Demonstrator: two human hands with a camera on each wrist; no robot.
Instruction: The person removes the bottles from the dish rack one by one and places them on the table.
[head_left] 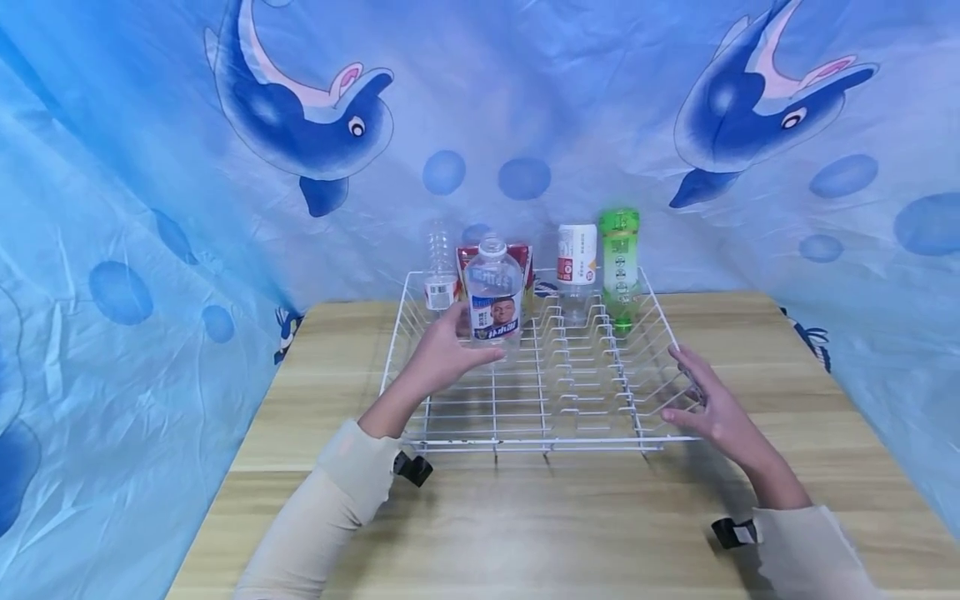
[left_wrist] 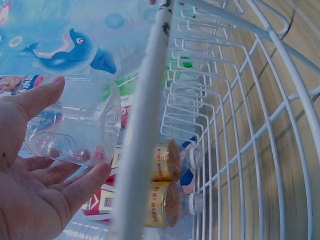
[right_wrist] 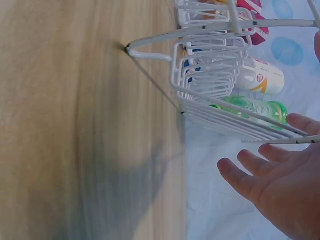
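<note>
My left hand (head_left: 442, 354) grips a clear plastic bottle (head_left: 492, 279) with a blue picture label, its neck pointing up. In the left wrist view the thumb lies on one side of this bottle (left_wrist: 75, 125) and the fingers on the other. The bottle is above the left part of a white wire dish rack (head_left: 517, 442). My right hand (head_left: 712, 408) is at the rack's right front rim with fingers spread. The right wrist view shows the rim (right_wrist: 295, 141) passing between thumb and fingers; firm contact cannot be made out.
Along the rack's back stand a small clear bottle (head_left: 441, 279), red-and-gold containers (left_wrist: 162, 202) partly hidden in the head view, a white-labelled bottle (head_left: 577, 254) and a green bottle (head_left: 620, 258). The rack rests on a wooden table (head_left: 540, 525). A blue dolphin-print curtain (head_left: 585, 92) hangs behind.
</note>
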